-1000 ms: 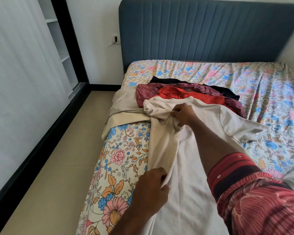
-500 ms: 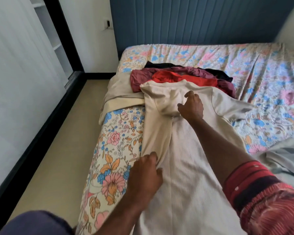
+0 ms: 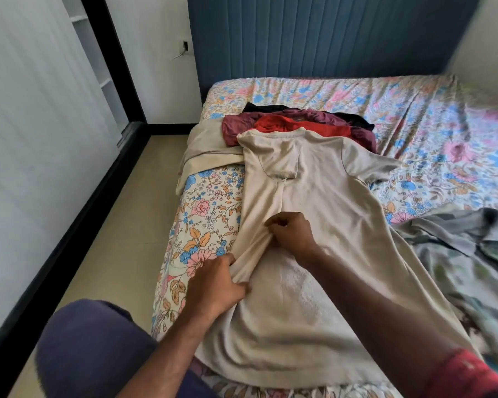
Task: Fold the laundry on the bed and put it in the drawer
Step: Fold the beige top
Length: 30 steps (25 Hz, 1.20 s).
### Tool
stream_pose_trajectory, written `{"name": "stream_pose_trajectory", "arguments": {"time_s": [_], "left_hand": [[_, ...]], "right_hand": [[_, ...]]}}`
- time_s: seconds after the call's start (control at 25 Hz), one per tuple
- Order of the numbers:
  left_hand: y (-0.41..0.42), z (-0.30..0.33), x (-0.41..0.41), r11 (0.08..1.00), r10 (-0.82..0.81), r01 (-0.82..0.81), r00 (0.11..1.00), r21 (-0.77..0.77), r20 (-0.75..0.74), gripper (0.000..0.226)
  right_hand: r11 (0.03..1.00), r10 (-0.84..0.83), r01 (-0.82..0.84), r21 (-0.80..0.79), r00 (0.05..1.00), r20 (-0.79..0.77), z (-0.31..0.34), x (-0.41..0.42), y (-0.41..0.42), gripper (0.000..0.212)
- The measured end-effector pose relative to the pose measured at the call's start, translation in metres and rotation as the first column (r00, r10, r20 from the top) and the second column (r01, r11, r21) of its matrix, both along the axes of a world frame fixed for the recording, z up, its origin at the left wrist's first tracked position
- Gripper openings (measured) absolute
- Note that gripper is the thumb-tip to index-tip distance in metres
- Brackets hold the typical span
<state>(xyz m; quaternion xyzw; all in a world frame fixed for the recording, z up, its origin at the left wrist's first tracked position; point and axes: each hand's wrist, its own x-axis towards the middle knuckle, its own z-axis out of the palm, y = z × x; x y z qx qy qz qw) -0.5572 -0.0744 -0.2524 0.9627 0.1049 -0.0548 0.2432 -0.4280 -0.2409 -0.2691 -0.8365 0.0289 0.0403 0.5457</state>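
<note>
A: Starting left of the beige T-shirt [image 3: 322, 214], what lay there?

B: A tan garment [image 3: 204, 150] drooped over the edge of the floral bed [image 3: 207, 202], touching the shirt's left shoulder.

A: And the left hand [image 3: 216, 285]?

B: It pinched the shirt's folded-in left side, fingers curled round a ridge of cloth.

A: The right hand [image 3: 292, 234]?

B: Just beyond the left one, it gripped the same fold with bent fingers.

A: Where was the shirt itself?

B: Spread flat on the bed, collar against a maroon garment [image 3: 236, 127] and a red garment [image 3: 296, 126]. Right of it sat a crumpled grey garment [image 3: 466, 254].
</note>
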Motion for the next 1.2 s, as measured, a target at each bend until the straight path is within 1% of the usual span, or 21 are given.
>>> {"name": "stream_pose_trajectory", "arguments": {"time_s": [0.04,0.08,0.12,0.16,0.2,0.24,0.32,0.36,0.4,0.48,0.52,0.56,0.6,0.64,0.68,0.8,0.92,1.0,1.04,1.12,1.2], "left_hand": [[0.005,0.001,-0.012,1.0,-0.012,0.012,0.999,0.003,-0.033,0.068],[0.007,0.002,-0.024,0.999,-0.039,0.039,0.998,-0.008,-0.043,0.069],[0.008,0.004,-0.035,0.997,-0.078,0.077,0.996,-0.03,-0.038,0.066],[0.005,0.008,-0.044,0.991,-0.124,0.122,0.992,-0.06,-0.017,0.061],[0.0,0.013,-0.05,0.984,-0.16,0.16,0.987,-0.078,0.01,0.058],[-0.007,0.019,-0.053,0.977,-0.191,0.194,0.981,-0.089,0.046,0.058],[-0.024,0.03,-0.055,0.964,-0.232,0.241,0.969,-0.115,0.084,0.065],[-0.035,0.035,-0.057,0.953,-0.254,0.262,0.965,-0.153,0.068,0.068],[-0.045,0.038,-0.058,0.936,-0.283,0.281,0.959,-0.213,0.021,0.073],[-0.063,0.039,-0.063,0.871,-0.351,0.276,0.928,-0.407,-0.121,0.076],[-0.071,0.038,-0.065,0.839,-0.386,0.267,0.906,-0.475,-0.172,0.072],[-0.077,0.038,-0.063,0.827,-0.412,0.28,0.892,-0.487,-0.188,0.064],[-0.08,0.038,-0.058,0.839,-0.414,0.299,0.893,-0.455,-0.176,0.055],[-0.085,0.037,-0.05,0.853,-0.402,0.314,0.905,-0.417,-0.141,0.046],[-0.089,0.036,-0.04,0.862,-0.383,0.317,0.918,-0.395,-0.099,0.038],[-0.114,0.037,0.004,0.857,-0.341,0.307,0.94,-0.414,-0.008,0.023],[-0.156,0.035,0.048,0.845,-0.304,0.287,0.952,-0.451,0.037,0.022],[-0.192,0.03,0.079,0.847,-0.262,0.262,0.963,-0.463,0.065,0.024],[-0.211,0.026,0.093,0.854,-0.231,0.236,0.971,-0.464,0.068,0.027],[-0.244,0.021,0.113,0.875,-0.176,0.179,0.983,-0.449,0.049,0.034],[-0.264,0.015,0.119,0.895,-0.137,0.126,0.991,-0.427,0.007,0.045]], "right_hand": [[0.991,-0.037,0.043,0.123,0.998,-0.05,0.001,-0.006,0.001,0.016],[0.969,-0.034,0.06,0.241,0.994,-0.107,0.002,-0.012,0.003,0.01],[0.948,-0.003,0.052,0.314,0.988,-0.156,0.004,-0.019,0.006,0.019],[0.935,0.04,0.034,0.353,0.979,-0.199,0.005,-0.024,0.009,0.039],[0.933,0.076,0.012,0.36,0.97,-0.231,0.007,-0.028,0.012,0.056],[0.935,0.1,-0.01,0.354,0.967,-0.236,0.01,-0.031,0.012,0.068],[0.941,0.113,-0.035,0.338,0.97,-0.214,0.019,-0.034,0.004,0.079],[0.955,0.107,-0.045,0.293,0.974,-0.199,0.022,-0.035,-0.004,0.081],[0.976,0.099,-0.059,0.211,0.978,-0.184,0.024,-0.036,-0.014,0.081],[0.994,0.086,-0.095,-0.045,0.982,-0.168,0.024,-0.038,-0.038,0.073],[0.977,0.076,-0.105,-0.186,0.985,-0.158,0.022,-0.04,-0.052,0.066],[0.95,0.064,-0.102,-0.295,0.989,-0.135,0.021,-0.039,-0.068,0.059],[0.925,0.06,-0.093,-0.368,0.993,-0.102,0.022,-0.036,-0.082,0.053],[0.906,0.062,-0.084,-0.416,0.996,-0.067,0.028,-0.032,-0.097,0.049],[0.899,0.06,-0.074,-0.432,0.997,-0.046,0.036,-0.027,-0.112,0.047],[0.925,-0.031,0.026,-0.38,0.999,-0.007,0.061,0.003,-0.161,0.038],[0.922,-0.19,0.19,-0.336,0.981,0.034,0.077,0.045,-0.214,0.027],[0.925,-0.302,0.3,-0.234,0.953,0.027,0.082,0.076,-0.247,0.012],[0.923,-0.341,0.336,-0.185,0.94,0.01,0.083,0.09,-0.26,0.006],[0.923,-0.382,0.377,-0.076,0.921,-0.078,0.079,0.114,-0.274,0.008],[0.921,-0.369,0.386,0.055,0.909,-0.192,0.066,0.13,-0.276,0.011]]}}
